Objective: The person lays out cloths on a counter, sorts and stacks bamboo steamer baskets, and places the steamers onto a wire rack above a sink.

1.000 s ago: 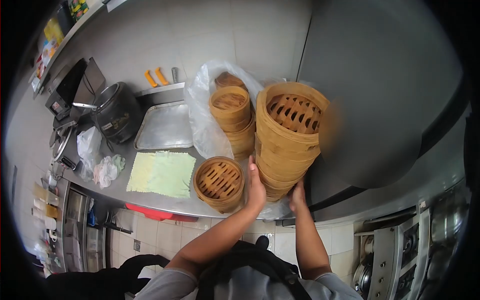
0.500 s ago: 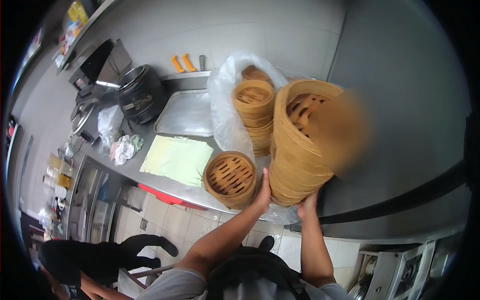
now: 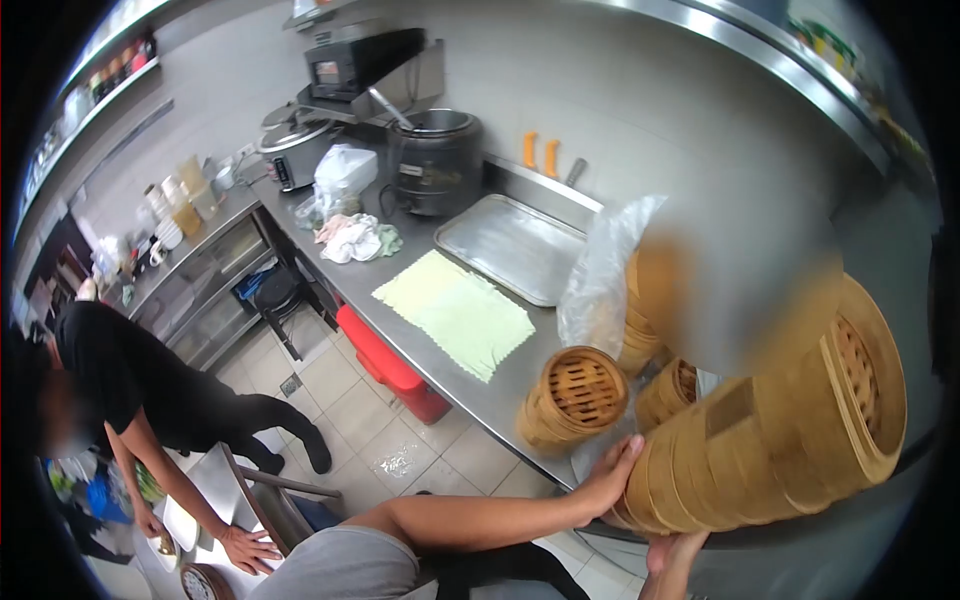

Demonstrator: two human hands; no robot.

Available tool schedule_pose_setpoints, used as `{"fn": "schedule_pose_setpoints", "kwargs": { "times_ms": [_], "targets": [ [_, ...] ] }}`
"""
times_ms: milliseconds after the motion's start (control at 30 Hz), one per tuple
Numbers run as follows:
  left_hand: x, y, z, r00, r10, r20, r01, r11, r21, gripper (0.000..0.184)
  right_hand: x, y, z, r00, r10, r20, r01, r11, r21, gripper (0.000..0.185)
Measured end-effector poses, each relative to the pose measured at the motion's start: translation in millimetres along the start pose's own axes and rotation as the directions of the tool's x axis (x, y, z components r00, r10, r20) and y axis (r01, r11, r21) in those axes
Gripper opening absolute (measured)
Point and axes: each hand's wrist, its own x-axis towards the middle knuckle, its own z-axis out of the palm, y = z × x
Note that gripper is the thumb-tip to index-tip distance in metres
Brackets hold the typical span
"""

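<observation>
Left hand (image 3: 608, 478) and right hand (image 3: 678, 552) clasping the steamer stack (image 3: 730, 450) low, just beside smaller steamers (image 3: 585, 392)! | black pot (image 3: 440, 180): label too small to read | steel counter (image 3: 480, 402), shiny tiled floor (image 3: 350, 390)

Left hand (image 3: 606, 482) and right hand (image 3: 676, 551) support a bamboo steamer stack (image 3: 742, 455).

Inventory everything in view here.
tall steamer stack: one, tan, lower right
short steamer stack: one, tan, counter edge
other steamers: uncountable, tan, between stacks
tray: one, silver, by wall
clear bag: one, colourless, beside tray
cloth: one, yellowish green, counter
pot: one, black, beside tray
rags: uncountable, pink, white, green, beside pot
cooker: one, grey, counter corner
carrier bag: one, white, beside cooker
handles: two orange, one grey, behind tray
container: one, red, below counter
coworker: one, black clothing, left
left grip, right grip: two, bare, on tall stack
</observation>
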Motion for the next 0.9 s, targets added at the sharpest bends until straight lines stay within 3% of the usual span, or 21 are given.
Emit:
{"fn": "schedule_pose_setpoints", "kwargs": {
  "times_ms": [67,133,167,233,267,400,467,533,567,667,700,800,833,900],
  "targets": [
    [-16.7,-4.4,-19.0,1.000,0.003,-0.022,-0.002,0.999,0.046,0.091,-28.1,4.2,17.9,1.000,-0.027,0.004,0.027,0.999,-0.017,0.087],
    [-36.2,-1.3,-43.7,1.000,-0.019,0.022,0.015,0.989,0.147,0.094,-63.9,5.2,49.8,0.960,0.115,-0.257,-0.116,0.993,0.012,0.077],
    [-47.5,2.3,-55.2,0.999,-0.039,0.005,0.038,0.988,0.147,0.094,-71.8,16.0,59.3,0.962,0.113,-0.248,-0.115,0.993,0.006,0.077],
    [-54.1,-3.5,-86.6,0.998,-0.044,0.044,0.039,0.994,0.106,0.093,-84.0,39.3,69.3,0.974,0.110,-0.197,-0.146,0.974,-0.175,0.092],
    [-55.5,-7.8,-103.7,0.995,-0.060,0.085,0.054,0.996,0.071,0.092,-88.0,50.3,76.5,0.977,0.110,-0.184,-0.144,0.973,-0.182,0.092],
    [-81.1,13.7,-169.9,0.999,-0.029,-0.023,0.030,0.998,0.050,0.087,-96.7,101.4,112.0,0.983,0.169,-0.071,-0.178,0.972,-0.155,0.093],
    [-91.9,26.1,-208.4,0.998,0.054,-0.027,-0.051,0.994,0.092,0.078,-87.8,135.7,126.2,0.984,0.178,-0.019,-0.179,0.968,-0.178,0.094],
    [-93.4,27.9,-242.4,0.992,0.100,-0.072,-0.104,0.993,-0.051,0.070,-68.5,177.5,132.3,0.953,0.154,0.260,-0.133,0.986,-0.098,0.084],
    [-103.5,45.7,-257.4,0.994,0.104,-0.041,-0.108,0.984,-0.142,0.065,-61.3,194.2,142.0,0.954,0.155,0.257,-0.135,0.986,-0.094,0.084],
    [-94.7,31.1,-308.0,0.976,0.117,-0.183,-0.138,0.985,-0.102,0.065,-46.3,232.3,190.9,0.946,0.197,0.258,-0.176,0.979,-0.101,0.080],
    [-75.7,-1.3,-331.4,0.970,0.099,-0.224,-0.132,0.982,-0.136,0.066,-44.2,240.3,213.3,0.946,0.196,0.259,-0.157,0.974,-0.162,0.078],
    [-70.1,3.7,-378.0,0.957,0.125,-0.260,-0.173,0.971,-0.168,0.068,-15.7,282.0,250.1,0.929,0.244,0.280,-0.192,0.961,-0.198,0.074],
    [-75.5,21.2,-384.8,0.939,0.015,-0.344,-0.060,0.991,-0.121,0.073,-2.0,296.1,256.4,0.910,0.295,0.293,-0.249,0.951,-0.184,0.073],
    [-81.7,45.4,-399.8,0.934,-0.009,-0.357,-0.043,0.990,-0.137,0.084,20.5,316.5,284.1,0.861,0.339,0.379,-0.245,0.930,-0.274,0.071]
  ]
}}
